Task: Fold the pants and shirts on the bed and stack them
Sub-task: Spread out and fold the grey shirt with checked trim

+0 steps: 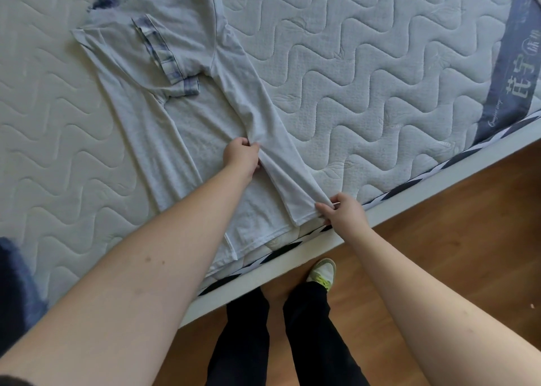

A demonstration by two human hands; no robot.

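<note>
One shirt [187,128] on bed [366,72], at near edge.
Left hand [241,157] pinches mid-fold; right hand [342,210] pinches hem corner. Bare mattress both sides.

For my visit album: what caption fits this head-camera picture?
Both hands, left and right, pinch a pale shirt mid-fold on a quilted mattress.

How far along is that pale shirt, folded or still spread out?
Partly folded. The shirt lies flat on the mattress, both sides turned inward; the left hand and right hand pinch its right flap.
</note>
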